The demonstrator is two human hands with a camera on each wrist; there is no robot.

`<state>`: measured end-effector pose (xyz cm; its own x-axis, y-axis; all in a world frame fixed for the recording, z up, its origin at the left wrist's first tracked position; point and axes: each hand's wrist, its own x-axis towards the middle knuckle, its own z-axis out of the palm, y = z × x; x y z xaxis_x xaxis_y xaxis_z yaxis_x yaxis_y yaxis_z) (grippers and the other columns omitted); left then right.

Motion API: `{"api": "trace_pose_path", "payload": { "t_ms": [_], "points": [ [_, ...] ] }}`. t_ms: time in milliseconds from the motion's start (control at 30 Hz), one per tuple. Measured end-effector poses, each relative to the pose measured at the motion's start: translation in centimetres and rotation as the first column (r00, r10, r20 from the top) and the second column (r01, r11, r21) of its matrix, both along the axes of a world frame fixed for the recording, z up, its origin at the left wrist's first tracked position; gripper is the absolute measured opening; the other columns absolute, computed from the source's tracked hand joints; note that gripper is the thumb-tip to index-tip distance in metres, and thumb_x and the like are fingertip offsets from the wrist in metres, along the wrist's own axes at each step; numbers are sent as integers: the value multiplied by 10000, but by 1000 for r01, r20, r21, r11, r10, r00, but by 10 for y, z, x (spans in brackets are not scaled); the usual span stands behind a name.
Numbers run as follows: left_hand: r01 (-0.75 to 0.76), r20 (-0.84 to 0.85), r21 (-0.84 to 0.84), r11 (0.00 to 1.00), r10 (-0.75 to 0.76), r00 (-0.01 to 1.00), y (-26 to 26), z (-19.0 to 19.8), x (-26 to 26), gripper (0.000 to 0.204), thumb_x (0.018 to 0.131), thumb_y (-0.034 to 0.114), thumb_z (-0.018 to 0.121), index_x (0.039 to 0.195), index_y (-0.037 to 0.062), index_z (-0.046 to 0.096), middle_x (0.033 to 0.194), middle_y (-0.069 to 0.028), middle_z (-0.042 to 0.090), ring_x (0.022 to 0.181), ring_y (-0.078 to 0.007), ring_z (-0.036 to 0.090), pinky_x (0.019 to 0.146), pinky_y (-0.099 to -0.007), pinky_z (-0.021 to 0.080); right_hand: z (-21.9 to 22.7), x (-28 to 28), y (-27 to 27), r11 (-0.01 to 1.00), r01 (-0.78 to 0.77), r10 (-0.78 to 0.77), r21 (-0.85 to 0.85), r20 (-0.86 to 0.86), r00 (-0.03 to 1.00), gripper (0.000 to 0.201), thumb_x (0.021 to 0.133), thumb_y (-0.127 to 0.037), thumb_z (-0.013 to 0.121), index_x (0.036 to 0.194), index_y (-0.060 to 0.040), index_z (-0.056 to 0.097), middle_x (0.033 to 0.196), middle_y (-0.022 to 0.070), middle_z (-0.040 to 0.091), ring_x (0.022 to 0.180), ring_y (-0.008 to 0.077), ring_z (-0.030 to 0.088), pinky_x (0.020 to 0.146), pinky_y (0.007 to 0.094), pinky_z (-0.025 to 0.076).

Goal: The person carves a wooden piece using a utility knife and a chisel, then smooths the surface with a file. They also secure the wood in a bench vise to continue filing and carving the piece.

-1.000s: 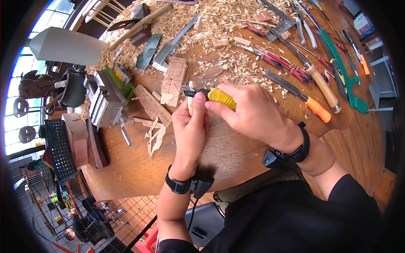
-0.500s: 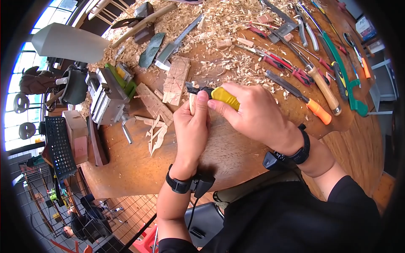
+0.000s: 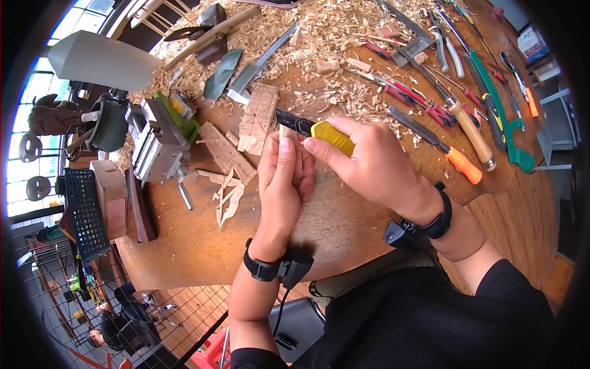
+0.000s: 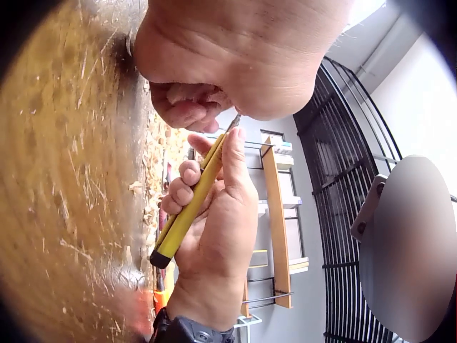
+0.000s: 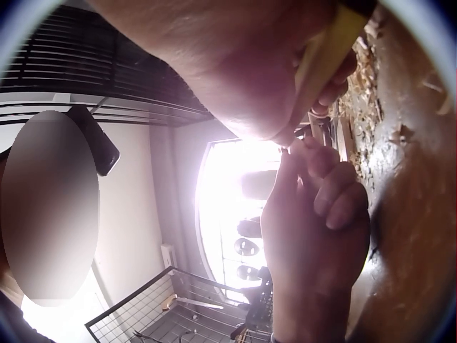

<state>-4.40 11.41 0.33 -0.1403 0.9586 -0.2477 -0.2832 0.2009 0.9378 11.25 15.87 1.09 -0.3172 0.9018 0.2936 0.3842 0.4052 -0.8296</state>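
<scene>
In the head view my right hand (image 3: 381, 160) grips a yellow utility knife (image 3: 330, 138), its dark blade (image 3: 291, 120) pointing left just beyond the end of a small pale wood piece (image 3: 286, 132). My left hand (image 3: 281, 175) holds that piece upright, thumb along its near side and fingers behind, so its lower part is hidden. From the left wrist, the knife's yellow handle (image 4: 187, 216) lies between the right thumb and curled fingers, its tip running up behind the left hand (image 4: 228, 61). The right wrist view shows the left fingers (image 5: 339, 193) curled close below the right hand.
Left of the hands are a marked wood block (image 3: 258, 117), thin offcuts (image 3: 228, 200) and a metal vise (image 3: 157, 138). Wood shavings (image 3: 332, 37) heap at the back. To the right lie an orange-handled chisel (image 3: 464, 165), a wooden-handled tool (image 3: 473, 135) and a green saw (image 3: 510, 129).
The knife has shifted slightly right, with more of its blade showing past the wood piece. My left thumb has moved off the knife's back onto the wood, and the left fingers show more behind it.
</scene>
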Motion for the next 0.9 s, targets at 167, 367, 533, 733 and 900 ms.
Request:
{"api": "trace_pose_path", "payload": {
  "t_ms": [167, 367, 533, 733, 900],
  "points": [
    [90, 36, 172, 981, -98, 995, 1, -14, -5, 305, 1103, 290, 384, 1045, 25, 523, 648, -4, 483, 465, -86, 418, 436, -223, 340, 0, 5, 3, 998, -62, 62, -11, 39, 997, 338, 904, -353, 715, 863, -19, 689, 732, 215, 676, 676, 406, 671, 609, 457, 536],
    [80, 91, 19, 997, -82, 993, 0, 1, -6, 299, 1083, 306, 449, 968, 50, 552, 648, -9, 505, 470, -86, 413, 430, -225, 340, 5, 13, 10, 983, -165, 174, -83, 112, 978, 345, 883, -368, 725, 880, -24, 694, 734, 227, 667, 701, 422, 669, 635, 475, 529],
    [86, -88, -6, 996, -86, 992, 0, 2, -3, 340, 1069, 322, 513, 810, 102, 510, 586, 61, 398, 416, -32, 293, 365, -216, 220, 9, 15, 8, 981, -161, 177, -107, 160, 971, 346, 877, -373, 726, 866, -29, 690, 728, 221, 669, 704, 422, 670, 634, 479, 531],
    [40, -124, -64, 997, -48, 991, 0, 5, 0, 342, 1066, 316, 525, 784, 126, 487, 578, 77, 379, 413, -22, 273, 365, -214, 191, 4, 13, 4, 994, -111, 113, -19, 198, 974, 353, 875, -386, 719, 865, -35, 686, 718, 230, 667, 692, 421, 672, 639, 481, 541],
    [24, -144, -78, 997, -35, 989, 0, 2, 1, 327, 1059, 313, 544, 787, 138, 498, 573, 87, 378, 407, -18, 268, 365, -215, 183, 1, 11, 2, 994, -108, 111, -24, 187, 976, 332, 878, -350, 710, 871, -19, 680, 710, 240, 665, 690, 421, 675, 636, 491, 543]
  ]
}}
